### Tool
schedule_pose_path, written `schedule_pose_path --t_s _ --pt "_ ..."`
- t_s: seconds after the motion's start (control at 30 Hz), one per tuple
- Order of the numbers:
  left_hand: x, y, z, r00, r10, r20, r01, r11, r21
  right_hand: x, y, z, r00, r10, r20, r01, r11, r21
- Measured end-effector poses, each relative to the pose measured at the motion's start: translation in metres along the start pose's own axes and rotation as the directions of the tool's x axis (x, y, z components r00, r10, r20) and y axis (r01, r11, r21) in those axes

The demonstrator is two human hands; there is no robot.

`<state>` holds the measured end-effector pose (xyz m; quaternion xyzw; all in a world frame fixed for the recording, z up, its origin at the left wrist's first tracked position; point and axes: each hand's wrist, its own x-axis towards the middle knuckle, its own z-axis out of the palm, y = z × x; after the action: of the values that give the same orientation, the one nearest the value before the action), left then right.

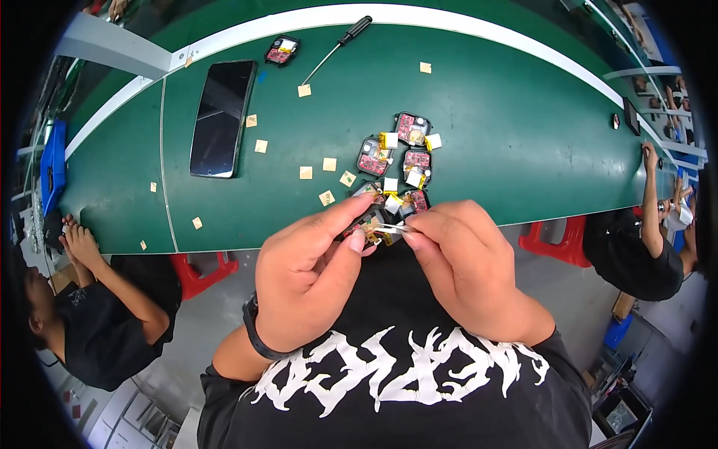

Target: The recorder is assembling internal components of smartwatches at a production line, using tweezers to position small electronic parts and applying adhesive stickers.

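Observation:
My left hand [307, 258] is closed on a small black device housing [365, 223] at the table's near edge. Silver tweezers [393, 227] are pinched between the thumb and fingers of my right hand [471, 258], their tips reaching over that housing. My fingers partly cover the inside of the housing. Just beyond my hands lie several similar open black housings with red circuit boards, among them a left one [375, 156], a far one [413, 129] and a right one [417, 163]. White battery-like pouches with yellow tape [434, 141] stick out of them.
A dark phone [221, 120] lies at the left of the green table [508, 142]. A screwdriver [336, 51] and another housing [282, 51] sit farther back. Small beige squares [329, 164] are scattered about. Co-workers sit at the left [112, 314] and right [636, 251], near red stools [555, 243].

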<state>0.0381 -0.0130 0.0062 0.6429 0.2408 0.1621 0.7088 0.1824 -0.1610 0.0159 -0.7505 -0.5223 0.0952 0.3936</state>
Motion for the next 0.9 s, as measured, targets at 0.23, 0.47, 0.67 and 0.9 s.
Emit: schedule_pose_path --t_s 0.23,0.47,0.67,0.9 --pt "-0.002 0.003 -0.001 0.999 0.033 -0.025 -0.028 0.985 0.170 0.001 0.001 0.001 0.998 -0.060 -0.024 0.055 0.980 -0.190" --pt "-0.002 0.008 -0.002 0.995 0.085 0.051 -0.095 0.964 0.250 0.002 -0.002 0.000 0.996 -0.084 -0.015 0.079 0.977 -0.200" --pt "-0.001 0.016 -0.008 0.987 -0.125 0.096 0.130 0.990 -0.045 0.000 -0.004 0.000 1.000 -0.031 -0.003 0.031 0.998 -0.059" --pt "-0.001 0.010 -0.007 0.965 -0.248 0.085 0.263 0.908 -0.326 -0.004 0.000 -0.001 0.937 0.340 0.084 -0.337 0.812 0.476"
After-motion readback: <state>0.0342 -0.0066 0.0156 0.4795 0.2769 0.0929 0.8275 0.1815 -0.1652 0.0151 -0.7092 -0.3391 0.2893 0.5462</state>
